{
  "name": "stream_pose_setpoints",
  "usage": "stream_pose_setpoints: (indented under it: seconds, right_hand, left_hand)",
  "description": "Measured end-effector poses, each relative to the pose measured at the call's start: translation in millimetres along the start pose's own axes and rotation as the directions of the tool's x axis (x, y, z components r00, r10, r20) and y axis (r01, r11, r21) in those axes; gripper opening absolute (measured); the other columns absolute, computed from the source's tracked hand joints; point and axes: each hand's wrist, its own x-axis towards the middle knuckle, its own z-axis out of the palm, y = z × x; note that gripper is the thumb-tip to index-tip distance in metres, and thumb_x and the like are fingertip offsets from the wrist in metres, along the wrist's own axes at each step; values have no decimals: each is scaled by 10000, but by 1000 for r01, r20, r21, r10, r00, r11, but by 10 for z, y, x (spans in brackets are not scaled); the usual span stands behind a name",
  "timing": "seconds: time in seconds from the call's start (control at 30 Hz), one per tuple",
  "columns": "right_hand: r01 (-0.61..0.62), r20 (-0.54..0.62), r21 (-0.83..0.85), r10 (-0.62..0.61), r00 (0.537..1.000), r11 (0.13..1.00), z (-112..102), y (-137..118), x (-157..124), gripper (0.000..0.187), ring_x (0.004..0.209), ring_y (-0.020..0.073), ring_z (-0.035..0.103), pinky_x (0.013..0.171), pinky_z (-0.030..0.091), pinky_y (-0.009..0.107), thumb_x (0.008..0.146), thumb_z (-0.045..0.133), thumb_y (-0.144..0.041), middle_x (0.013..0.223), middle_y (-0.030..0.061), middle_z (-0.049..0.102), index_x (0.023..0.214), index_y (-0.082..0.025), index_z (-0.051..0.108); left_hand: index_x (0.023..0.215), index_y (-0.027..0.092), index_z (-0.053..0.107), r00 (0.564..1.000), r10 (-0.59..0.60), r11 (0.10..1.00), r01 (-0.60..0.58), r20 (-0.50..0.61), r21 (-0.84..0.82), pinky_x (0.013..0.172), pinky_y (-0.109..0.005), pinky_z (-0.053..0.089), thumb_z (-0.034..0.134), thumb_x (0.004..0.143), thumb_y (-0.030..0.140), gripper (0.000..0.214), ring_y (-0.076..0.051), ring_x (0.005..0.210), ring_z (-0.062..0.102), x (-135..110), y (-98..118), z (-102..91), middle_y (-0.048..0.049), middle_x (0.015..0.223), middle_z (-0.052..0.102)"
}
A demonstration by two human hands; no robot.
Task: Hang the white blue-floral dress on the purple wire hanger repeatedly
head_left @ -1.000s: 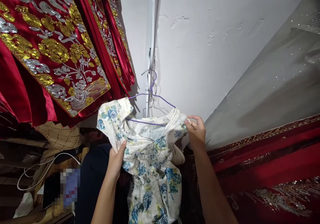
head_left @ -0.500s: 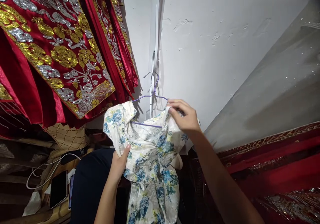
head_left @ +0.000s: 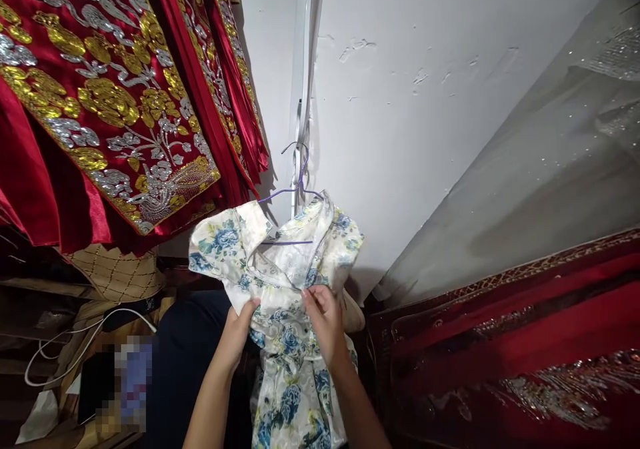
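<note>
From my remote seat I see the floral dress (head_left: 287, 369) hanging on a purple wire hanger (head_left: 295, 190). The hanger's hook is caught on the white strip (head_left: 303, 69) that runs down the corner of the wall (head_left: 425, 102), and the skirt drops out of view at the bottom edge. My left hand (head_left: 239, 332) pinches the dress's front panel just under the sleeve, thumb on top and fingers folded behind the cloth. My right hand (head_left: 325, 322) sits just beside it at the front opening below the collar, fingers curled narrow and nipping the satin. I cannot tell whether they hold a fastening or only the fabric edge. The two hands are near each other but apart. As I judge it, the work here is at the front closure, and it goes best if the left hand holds the panel taut and flat while the right works with fingertips only. The satin looks slippery and the thin wire looks easy to tip, so any pull should run down along the hanger's line, not sideways. The collar side under the right hand already rides high and bunched. The red embroidered robes (head_left: 115, 102) hang close by on the left, and a plastic-covered garment (head_left: 525, 169) crowds the right, so elbows should stay in.
</note>
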Motion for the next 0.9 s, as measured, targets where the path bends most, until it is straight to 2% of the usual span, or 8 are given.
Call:
stream_pose_setpoints:
  seconds: [0.3, 0.5, 0.63, 0.7, 0.77, 0.8, 0.83, 0.9]
  right_hand:
    - [-269, 219, -9, 264, 939, 963, 201, 28, 68, 566, 435, 165, 435, 457, 353, 301, 879, 426, -732, 471, 0, 480, 607, -241, 491]
    - [-300, 259, -35, 298, 919, 953, 212, 35, 136, 401, 435, 123, 364, 454, 288, 263, 866, 520, -500, 461, -34, 417, 582, -221, 476]
    - [-349, 300, -45, 346, 889, 936, 147, 126, 45, 284, 423, 98, 298, 441, 247, 246, 822, 505, -349, 458, -59, 355, 574, -212, 481]
    - [-379, 341, -45, 371, 864, 924, 111, 150, -39, 269, 413, 94, 301, 436, 254, 241, 805, 489, -322, 450, -64, 346, 560, -210, 483]
    - [-399, 382, -41, 384, 841, 916, 87, 151, -121, 279, 409, 94, 327, 437, 276, 237, 802, 477, -316, 445, -60, 365, 546, -206, 491]
    - [-405, 397, -39, 386, 833, 914, 81, 144, -155, 289, 407, 94, 340, 439, 288, 234, 804, 474, -315, 442, -57, 380, 539, -203, 498]
    - [-407, 409, -37, 385, 827, 913, 79, 137, -181, 300, 406, 93, 353, 443, 299, 232, 806, 472, -314, 438, -54, 394, 531, -200, 506]
    - [-407, 425, -36, 383, 820, 913, 80, 122, -207, 316, 396, 93, 370, 442, 310, 229, 805, 472, -310, 422, -48, 416, 514, -196, 520]
  left_hand:
    - [1321, 139, 588, 995, -17, 996, 8, 100, 90, 1136, -431, 388, 676, 830, 363, 547, -304, 1299, 566, -183, 55, -66, -147, 1338, 646]
    - [1241, 177, 625, 998, 14, 993, -22, 66, 118, 1182, -451, 312, 694, 818, 345, 461, -298, 1343, 517, -253, 153, -36, -117, 1296, 662]
    - [1154, 156, 628, 994, 104, 989, -101, -21, 111, 1114, -471, 393, 716, 808, 407, 437, -323, 1259, 570, -179, 91, 3, -138, 1241, 664]
    - [1183, 166, 581, 928, 312, 945, -281, -206, 167, 1065, -445, 437, 746, 780, 393, 491, -314, 1258, 555, -179, 31, 28, -141, 1302, 608]
    - [1229, 199, 531, 734, 577, 812, -467, -359, 351, 1063, -405, 428, 777, 754, 344, 554, -296, 1324, 479, -226, -23, 56, -136, 1411, 498]
    - [1215, 209, 534, 648, 674, 731, -521, -353, 440, 1062, -387, 420, 773, 762, 322, 524, -285, 1329, 464, -262, -44, 72, -130, 1415, 479]
    - [1174, 210, 559, 628, 725, 672, -551, -284, 495, 1049, -370, 421, 751, 786, 307, 443, -273, 1294, 486, -303, -63, 89, -123, 1368, 506]
    - [1080, 203, 614, 766, 643, 674, -561, -8, 479, 978, -342, 452, 672, 860, 299, 247, -247, 1120, 583, -376, -96, 126, -101, 1170, 610]
